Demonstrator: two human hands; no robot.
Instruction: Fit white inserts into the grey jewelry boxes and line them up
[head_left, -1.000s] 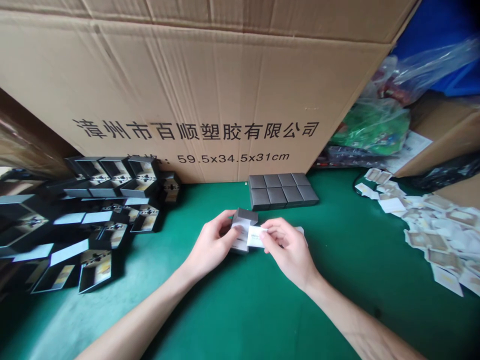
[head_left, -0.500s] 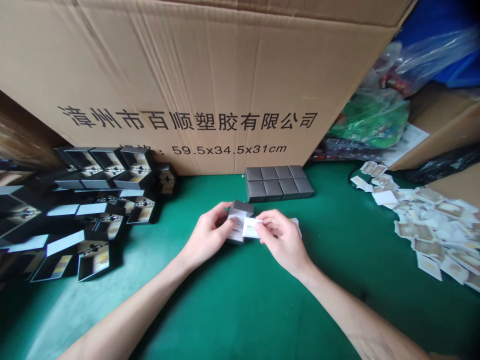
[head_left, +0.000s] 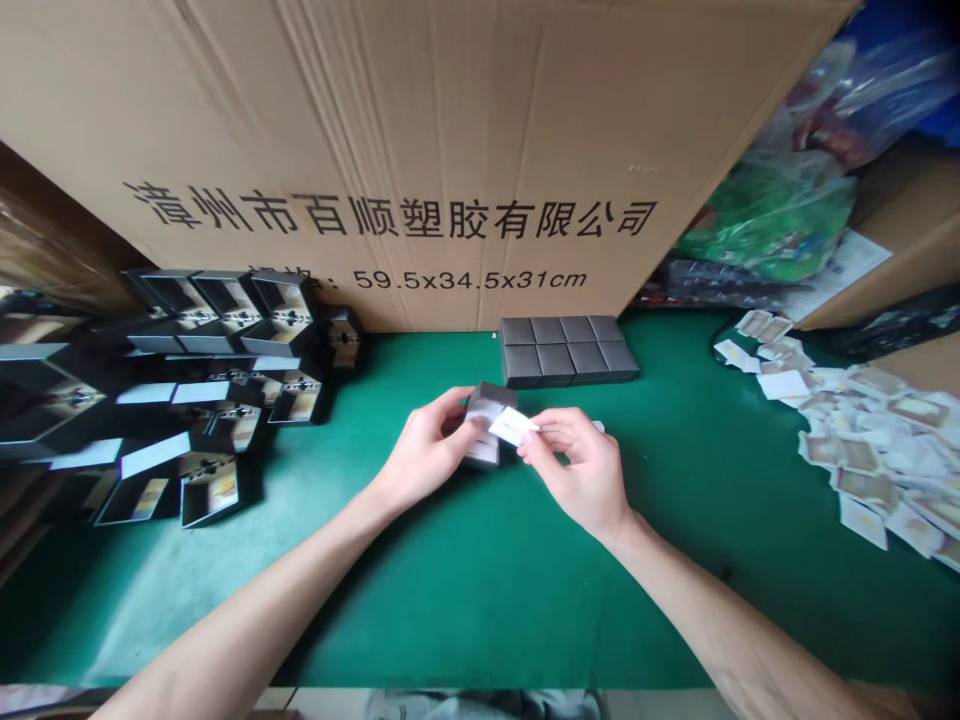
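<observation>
Near the middle of the green table, my left hand (head_left: pixel 431 447) grips a small dark box (head_left: pixel 496 394) whose lid is up and whose inside shows white. Its thumb lies over the box's front part. My right hand (head_left: pixel 581 462) pinches a small white card (head_left: pixel 513 426) with faint print, tilted at the box's right side and partly overlapping it. Another white piece (head_left: pixel 598 426) shows only slightly behind the right hand. Beyond the hands sits a block of closed dark boxes (head_left: pixel 568 352) in two rows.
Open dark boxes (head_left: pixel 211 492) crowd the left of the green table (head_left: pixel 465 590). White cards and inserts (head_left: pixel 862 440) are heaped at the right. A large printed carton (head_left: pixel 420 120) stands behind, with plastic bags (head_left: pixel 780 215) at the back right.
The white card has turned and tilted in my right hand, which has moved slightly right. My left hand still holds the box. The whole view has shifted, showing the table's near edge.
</observation>
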